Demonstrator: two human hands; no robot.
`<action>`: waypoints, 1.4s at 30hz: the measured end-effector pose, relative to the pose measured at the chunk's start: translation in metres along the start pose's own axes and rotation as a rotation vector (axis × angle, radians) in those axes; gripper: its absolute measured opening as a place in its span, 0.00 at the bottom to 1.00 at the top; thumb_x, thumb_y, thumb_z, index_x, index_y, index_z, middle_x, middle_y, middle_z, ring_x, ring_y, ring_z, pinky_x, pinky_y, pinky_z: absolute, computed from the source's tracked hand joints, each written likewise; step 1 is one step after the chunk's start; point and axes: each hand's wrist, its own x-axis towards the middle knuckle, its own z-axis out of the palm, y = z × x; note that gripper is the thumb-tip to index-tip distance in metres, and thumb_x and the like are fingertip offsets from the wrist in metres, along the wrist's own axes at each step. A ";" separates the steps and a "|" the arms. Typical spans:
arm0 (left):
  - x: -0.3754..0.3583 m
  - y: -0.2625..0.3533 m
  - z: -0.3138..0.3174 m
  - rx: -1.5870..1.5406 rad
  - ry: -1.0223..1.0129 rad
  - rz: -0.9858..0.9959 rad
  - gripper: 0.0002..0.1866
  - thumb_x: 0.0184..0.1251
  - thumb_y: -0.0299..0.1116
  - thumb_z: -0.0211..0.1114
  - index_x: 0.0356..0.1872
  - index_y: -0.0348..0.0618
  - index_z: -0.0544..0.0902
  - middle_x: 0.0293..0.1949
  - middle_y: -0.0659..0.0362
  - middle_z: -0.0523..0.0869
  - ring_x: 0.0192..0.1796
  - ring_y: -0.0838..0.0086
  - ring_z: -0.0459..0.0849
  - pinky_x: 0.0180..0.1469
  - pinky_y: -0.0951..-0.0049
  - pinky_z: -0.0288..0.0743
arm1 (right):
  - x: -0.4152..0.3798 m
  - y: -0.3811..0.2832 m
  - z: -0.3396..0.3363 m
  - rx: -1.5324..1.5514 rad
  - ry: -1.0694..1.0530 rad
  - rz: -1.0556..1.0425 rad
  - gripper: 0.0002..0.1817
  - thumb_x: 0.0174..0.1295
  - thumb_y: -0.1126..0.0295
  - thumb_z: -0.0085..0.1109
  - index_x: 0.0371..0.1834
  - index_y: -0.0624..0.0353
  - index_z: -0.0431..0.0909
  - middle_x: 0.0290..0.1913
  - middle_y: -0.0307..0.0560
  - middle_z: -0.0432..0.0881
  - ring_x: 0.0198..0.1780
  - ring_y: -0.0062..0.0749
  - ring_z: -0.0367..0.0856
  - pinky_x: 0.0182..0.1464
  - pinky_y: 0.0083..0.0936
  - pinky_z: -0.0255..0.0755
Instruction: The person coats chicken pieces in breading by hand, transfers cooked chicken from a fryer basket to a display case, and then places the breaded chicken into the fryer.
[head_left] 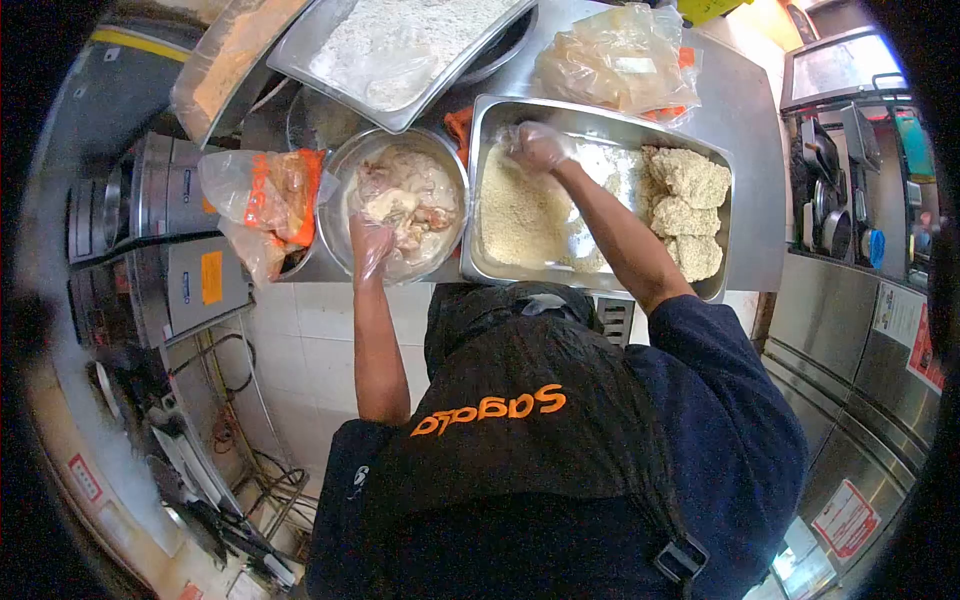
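Observation:
My left hand (373,246), in a clear plastic glove, reaches into a round metal bowl (333,243) at its near left side. The bowl holds pale wet batter with raw meat pieces (432,217) in it. Batter and meat hide the left fingertips, so their grip does not show. In a clear glove too, my right hand (543,148) is curled low over dry crumbs (520,215) at the far left of a deep metal tray (600,104). Its fingers look closed, and what they hold is hidden. Several crumb-coated pieces (690,215) sit stacked at the tray's right end.
Behind the bowl stands a metal pan (300,62) of white flour (400,45). A container of orange-brown powder (235,75) is beside it. Left of the bowl lies a plastic bag (265,200) with meat. Another plastic bag (610,65) rests behind the tray.

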 end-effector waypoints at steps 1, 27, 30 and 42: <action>0.002 -0.009 0.002 0.043 0.021 0.065 0.19 0.52 0.29 0.60 0.47 0.34 0.73 0.41 0.49 0.80 0.41 0.65 0.79 0.42 0.67 0.73 | -0.008 -0.005 0.018 -0.021 0.068 0.006 0.24 0.49 0.50 0.53 0.41 0.58 0.76 0.43 0.57 0.75 0.46 0.46 0.73 0.52 0.38 0.65; 0.011 -0.043 0.044 -1.347 -0.001 -0.337 0.25 0.53 0.24 0.59 0.55 0.36 0.65 0.49 0.48 0.72 0.45 0.58 0.76 0.46 0.60 0.76 | -0.063 -0.033 0.085 -0.222 0.300 0.256 0.34 0.57 0.44 0.34 0.64 0.51 0.54 0.65 0.54 0.53 0.68 0.47 0.45 0.65 0.52 0.25; 0.013 -0.094 0.059 -0.837 -0.037 -0.172 0.23 0.63 0.39 0.50 0.56 0.38 0.64 0.51 0.47 0.71 0.50 0.57 0.74 0.49 0.55 0.73 | -0.066 -0.034 0.085 -0.250 0.400 0.177 0.37 0.56 0.41 0.36 0.65 0.53 0.52 0.66 0.57 0.49 0.69 0.48 0.40 0.65 0.53 0.28; -0.008 -0.012 0.041 -1.290 -0.229 -0.264 0.24 0.58 0.30 0.57 0.56 0.39 0.65 0.50 0.51 0.73 0.50 0.63 0.74 0.48 0.64 0.75 | -0.089 0.013 0.072 1.107 0.126 0.137 0.26 0.44 0.58 0.68 0.39 0.68 0.73 0.33 0.47 0.78 0.33 0.28 0.74 0.38 0.27 0.70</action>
